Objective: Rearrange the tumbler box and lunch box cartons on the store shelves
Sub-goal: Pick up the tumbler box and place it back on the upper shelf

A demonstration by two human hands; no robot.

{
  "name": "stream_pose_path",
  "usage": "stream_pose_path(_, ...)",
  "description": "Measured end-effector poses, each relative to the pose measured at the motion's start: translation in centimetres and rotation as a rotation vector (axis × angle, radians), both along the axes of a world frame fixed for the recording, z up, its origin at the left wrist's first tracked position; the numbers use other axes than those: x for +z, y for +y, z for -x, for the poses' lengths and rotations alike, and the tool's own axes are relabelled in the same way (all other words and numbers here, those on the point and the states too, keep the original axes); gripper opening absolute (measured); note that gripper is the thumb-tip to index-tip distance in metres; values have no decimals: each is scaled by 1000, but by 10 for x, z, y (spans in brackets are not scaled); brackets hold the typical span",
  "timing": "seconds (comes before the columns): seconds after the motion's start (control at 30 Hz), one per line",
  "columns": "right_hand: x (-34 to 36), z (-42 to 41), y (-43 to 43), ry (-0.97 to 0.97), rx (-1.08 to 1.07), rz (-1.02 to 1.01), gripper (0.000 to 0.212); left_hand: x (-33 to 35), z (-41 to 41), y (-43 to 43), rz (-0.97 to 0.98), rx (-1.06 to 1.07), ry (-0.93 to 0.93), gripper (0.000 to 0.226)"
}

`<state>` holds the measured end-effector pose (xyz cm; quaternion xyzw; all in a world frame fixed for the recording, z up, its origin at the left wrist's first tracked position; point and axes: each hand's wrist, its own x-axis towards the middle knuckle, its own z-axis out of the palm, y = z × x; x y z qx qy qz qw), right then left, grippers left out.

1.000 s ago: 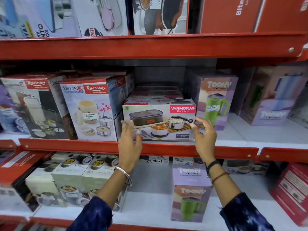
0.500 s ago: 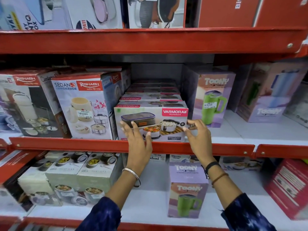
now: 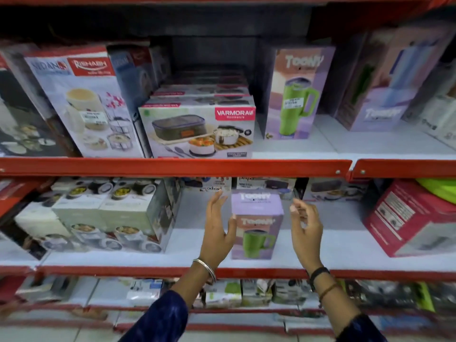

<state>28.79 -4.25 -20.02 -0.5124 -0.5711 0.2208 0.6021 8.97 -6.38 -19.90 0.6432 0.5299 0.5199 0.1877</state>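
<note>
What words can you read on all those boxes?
"VARMORA Homeware": lunch box carton, upper shelf.
"RISHABH": tall white carton to its left.
"Toony": purple tumbler box, upper shelf.
"Toony": purple tumbler box between the hands, on top and front.
Price stickers, small print and other cartons: too blurred to read.

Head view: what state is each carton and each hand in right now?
Purple Toony tumbler box with green mug, lower shelf: upright, flanked by both hands.
Left hand: open, at the box's left side; contact unclear.
Right hand: open, clear of the box.
White Varmora lunch box carton: at shelf front, untouched.
Purple Toony tumbler box, middle shelf: upright.
</note>
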Motion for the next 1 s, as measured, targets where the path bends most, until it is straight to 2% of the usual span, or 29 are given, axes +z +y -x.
stream_pose_path(0.07,-26,-9,-4,8,32,147,22,-24,-5,-3,159,-1,-26,56)
stream_pose_path(0.17,-49,-15,-2,-4,151,371,39,-43,-12,-5,396,19,-124,65)
stream_pose_path(0.27,-59,-13,4,-19,268,493,53,-57,-15,-2,466,37,-135,62)
stream_pose_path(0.33,-63,-10,8,-37,284,511,52,-61,-16,1,466,41,-136,56)
stream_pose_path(0.5,-62,-9,5,-29,225,441,40,-56,-20,-2,403,69,-120,45)
stream_pose_path(0.67,-48,-19,-20,1,211,345,38,-48,-17,-25,294,68,-104,41)
stream_pose_path(0.87,-2,-22,-50,127,167,211,38,9,-17,-54,129,165,-109,31)
stream_pose_path(1.0,46,-19,-54,208,88,57,34,53,-14,-56,19,188,-188,26)
